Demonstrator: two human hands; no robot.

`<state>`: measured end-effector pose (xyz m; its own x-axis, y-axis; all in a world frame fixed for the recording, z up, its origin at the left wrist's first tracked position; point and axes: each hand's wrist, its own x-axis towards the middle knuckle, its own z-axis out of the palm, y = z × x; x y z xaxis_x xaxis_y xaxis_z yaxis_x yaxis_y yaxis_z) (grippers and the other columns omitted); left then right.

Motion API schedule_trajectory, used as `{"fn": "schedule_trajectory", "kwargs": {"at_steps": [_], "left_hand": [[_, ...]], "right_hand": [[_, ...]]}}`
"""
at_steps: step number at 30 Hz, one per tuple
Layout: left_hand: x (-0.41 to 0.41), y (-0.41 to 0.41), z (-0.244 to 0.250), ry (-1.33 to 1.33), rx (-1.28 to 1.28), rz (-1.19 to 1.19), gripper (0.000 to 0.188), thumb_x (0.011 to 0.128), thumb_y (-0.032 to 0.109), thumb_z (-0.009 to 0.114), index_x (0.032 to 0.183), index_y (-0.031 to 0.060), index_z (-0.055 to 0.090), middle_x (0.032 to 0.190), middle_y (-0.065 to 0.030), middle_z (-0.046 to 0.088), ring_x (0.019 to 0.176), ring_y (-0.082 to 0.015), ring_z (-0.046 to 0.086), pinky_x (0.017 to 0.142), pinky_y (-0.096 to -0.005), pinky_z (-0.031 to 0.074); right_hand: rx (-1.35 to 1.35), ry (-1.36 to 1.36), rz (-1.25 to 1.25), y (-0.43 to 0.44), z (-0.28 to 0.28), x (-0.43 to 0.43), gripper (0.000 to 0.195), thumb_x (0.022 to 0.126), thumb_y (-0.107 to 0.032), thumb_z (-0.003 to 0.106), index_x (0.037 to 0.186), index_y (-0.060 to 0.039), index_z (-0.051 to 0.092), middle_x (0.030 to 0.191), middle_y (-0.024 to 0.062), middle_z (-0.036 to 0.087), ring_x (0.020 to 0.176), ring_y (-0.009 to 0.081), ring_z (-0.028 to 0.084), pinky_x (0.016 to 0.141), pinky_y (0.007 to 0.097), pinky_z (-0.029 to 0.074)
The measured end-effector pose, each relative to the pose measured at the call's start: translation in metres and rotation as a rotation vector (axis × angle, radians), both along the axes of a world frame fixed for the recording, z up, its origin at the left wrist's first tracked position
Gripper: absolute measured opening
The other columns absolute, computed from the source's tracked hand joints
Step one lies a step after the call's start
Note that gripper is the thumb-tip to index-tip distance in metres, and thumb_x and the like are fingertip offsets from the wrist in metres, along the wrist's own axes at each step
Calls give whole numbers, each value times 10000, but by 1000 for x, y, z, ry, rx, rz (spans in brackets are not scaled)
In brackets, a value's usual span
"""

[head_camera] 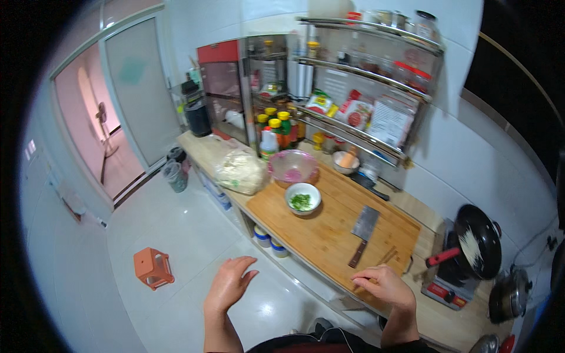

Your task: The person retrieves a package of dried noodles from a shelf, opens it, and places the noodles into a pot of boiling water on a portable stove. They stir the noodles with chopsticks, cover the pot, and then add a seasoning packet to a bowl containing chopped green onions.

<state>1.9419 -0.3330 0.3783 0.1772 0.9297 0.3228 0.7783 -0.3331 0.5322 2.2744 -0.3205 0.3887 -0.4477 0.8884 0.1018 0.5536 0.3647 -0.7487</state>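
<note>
My left hand is held in the air over the floor, left of the counter, with nothing in it and its fingers apart from the thumb. Over the near edge of the wooden cutting board is my right hand; chopsticks lie at its fingers, and whether it grips them is unclear. A cleaver rests flat on the board, its handle towards me. Farther left on the board stands a white bowl with chopped green herbs. A pink-rimmed clear bowl is behind it.
On the right, a black wok with pale strips inside sits on a portable stove, its red handle pointing left. A plastic bag and several bottles stand at the counter's left. A metal rack is above. An orange stool is on the floor.
</note>
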Motion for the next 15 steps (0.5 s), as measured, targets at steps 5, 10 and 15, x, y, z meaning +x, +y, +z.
{"fn": "schedule_trajectory", "kwargs": {"at_steps": [5, 10, 15], "left_hand": [[-57, 18, -24, -3, -101, -2, 224, 756, 143, 586, 946, 30, 553, 907, -145, 583, 833, -316, 543, 708, -363, 443], [-100, 77, -24, 47, -170, 16, 229, 768, 160, 569, 957, 32, 555, 922, -146, 579, 853, -313, 541, 724, -365, 441], [-141, 157, -28, 166, -192, 59, 239, 780, 184, 549, 960, 27, 555, 925, -151, 576, 862, -311, 537, 737, -372, 435]], "right_hand": [[31, -101, 100, 69, 5, -72, 176, 768, -170, 563, 816, -8, 612, 724, 142, 599, 667, 260, 575, 601, 306, 443], [174, -34, 202, 159, 8, -148, 173, 773, -173, 555, 830, -18, 606, 781, 133, 592, 721, 277, 565, 636, 321, 442], [81, 131, 460, 251, -1, -257, 195, 799, -165, 532, 888, 1, 583, 851, 118, 586, 791, 244, 559, 689, 302, 434]]}}
